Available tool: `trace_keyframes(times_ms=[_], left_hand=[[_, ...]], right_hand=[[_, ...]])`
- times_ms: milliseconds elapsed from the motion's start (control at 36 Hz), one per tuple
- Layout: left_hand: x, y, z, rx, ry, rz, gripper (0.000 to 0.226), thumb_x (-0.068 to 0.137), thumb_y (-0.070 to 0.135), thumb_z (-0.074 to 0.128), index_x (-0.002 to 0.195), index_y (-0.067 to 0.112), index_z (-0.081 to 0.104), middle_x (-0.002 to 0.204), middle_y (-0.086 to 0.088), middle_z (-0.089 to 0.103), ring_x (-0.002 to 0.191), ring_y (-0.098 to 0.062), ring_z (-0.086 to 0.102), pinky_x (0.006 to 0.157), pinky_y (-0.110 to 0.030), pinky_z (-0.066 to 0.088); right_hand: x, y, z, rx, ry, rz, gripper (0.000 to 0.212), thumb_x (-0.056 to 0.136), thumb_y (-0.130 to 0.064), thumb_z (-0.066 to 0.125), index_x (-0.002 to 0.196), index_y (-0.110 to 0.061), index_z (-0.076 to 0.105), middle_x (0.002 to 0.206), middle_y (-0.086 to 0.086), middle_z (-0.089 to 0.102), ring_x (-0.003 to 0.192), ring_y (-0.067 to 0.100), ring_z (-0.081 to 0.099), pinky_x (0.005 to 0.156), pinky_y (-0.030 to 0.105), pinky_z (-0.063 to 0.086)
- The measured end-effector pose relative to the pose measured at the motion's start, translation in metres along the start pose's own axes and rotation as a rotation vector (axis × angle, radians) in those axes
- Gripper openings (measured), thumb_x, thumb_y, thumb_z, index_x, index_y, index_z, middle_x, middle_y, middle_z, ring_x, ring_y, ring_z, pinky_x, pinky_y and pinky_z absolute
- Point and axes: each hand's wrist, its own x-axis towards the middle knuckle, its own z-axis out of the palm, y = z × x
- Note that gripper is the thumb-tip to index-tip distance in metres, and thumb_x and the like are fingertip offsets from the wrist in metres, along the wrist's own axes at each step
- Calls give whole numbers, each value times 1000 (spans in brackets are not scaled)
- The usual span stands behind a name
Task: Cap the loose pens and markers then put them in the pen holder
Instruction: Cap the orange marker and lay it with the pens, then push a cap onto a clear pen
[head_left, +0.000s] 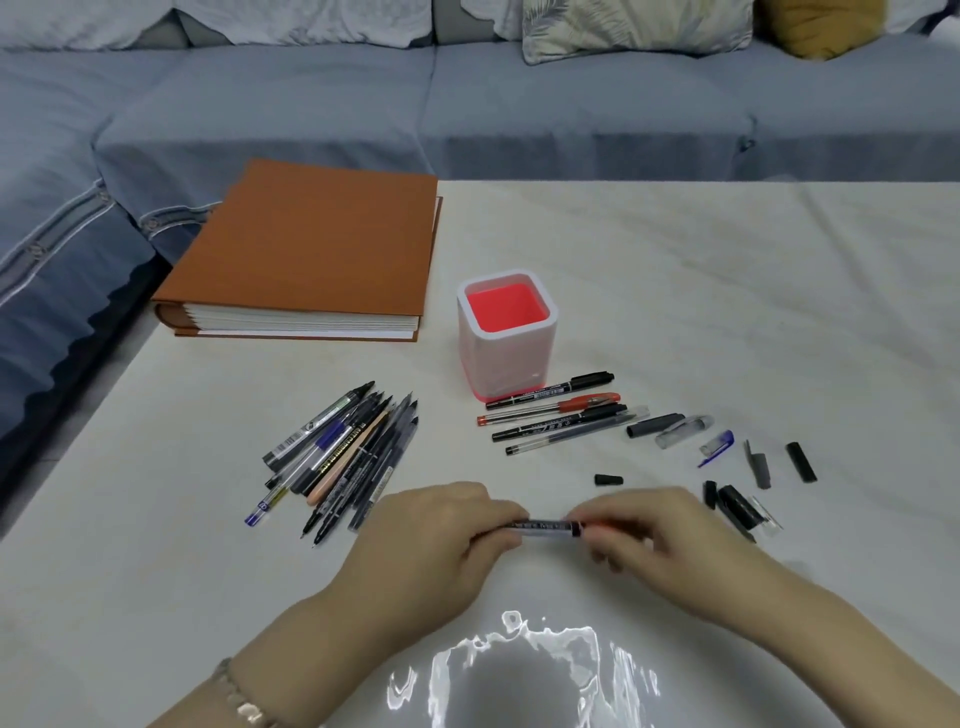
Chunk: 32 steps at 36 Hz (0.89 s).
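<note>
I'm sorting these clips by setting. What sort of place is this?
Most likely a home living room. A blue-grey sofa with cushions sits behind a low table, where a thick orange album and pen holder rest.

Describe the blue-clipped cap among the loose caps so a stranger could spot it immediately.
Start at the white square pen holder with the red inside and move right, past the row of four capped pens, to the scattered loose caps. The blue-clipped clear cap lies mid-scatter; its neighbours are black, grey or plain clear.
</note>
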Motion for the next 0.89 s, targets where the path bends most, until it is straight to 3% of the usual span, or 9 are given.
trace_keyframes(times_ms=[56,167,250,333,444,556,667,778,889], left_hand=[[1,3,2,-48,-84,-74,33,79,51,41,98,34,61,74,10,66,82,-5,52,61,-24,49],[3,5,3,-187,-81,-232,30,80,54,53,93,30,67,87,11,64,84,-4,54,75,-22,44],[4,-9,2,-119,24,-376,33,82,50,56,97,23,66,92,11,60,89,-6,54,79,-23,43],[3,-33,1,81,98,-499,29,88,32,54,109,14,62,109,2,58,104,-18,53,83,-30,42],[8,-48,2,195,78,-545,22,88,17,50,105,7,60,106,-8,58,99,-28,54,75,-35,44],[14,-51,8,321,-26,-544,23,90,13,44,109,7,55,106,-10,57,99,-29,52,73,-34,41],[18,-54,12,385,-60,-521,24,88,6,45,110,6,53,100,-12,60,95,-30,54,66,-32,34],[21,-52,14,335,-54,-517,21,82,3,51,102,1,56,92,-19,63,88,-36,56,62,-35,34],[23,-38,15,222,-16,-528,11,85,12,46,90,5,53,83,-8,49,80,-28,49,62,-35,35]], right_hand=[[-1,2,5,-235,-125,-59,15,90,-26,51,93,-28,66,78,-8,66,77,2,53,68,15,40],[4,-1,13,-248,-35,-142,33,88,-47,34,109,-36,57,91,-13,66,86,0,53,78,15,40],[13,16,9,-439,109,-153,26,86,-33,40,98,-31,63,82,-5,67,78,17,58,73,34,46],[29,34,-2,-575,348,-114,25,77,-15,50,94,-20,68,77,3,66,74,30,58,65,37,44],[56,36,-14,-547,534,-62,20,87,-12,53,101,-16,67,84,8,66,84,35,54,71,39,38],[80,40,-19,-565,483,-23,23,90,-16,51,109,-17,64,99,9,65,101,33,49,82,37,32],[78,48,-18,-577,455,12,28,83,-6,58,110,-13,64,105,11,65,106,36,48,87,40,34],[48,61,-16,-529,469,25,29,74,5,62,99,-8,69,99,12,66,100,39,53,83,44,40],[12,74,-26,-503,495,172,23,82,-4,57,100,-13,68,101,5,64,102,29,52,86,34,38]])
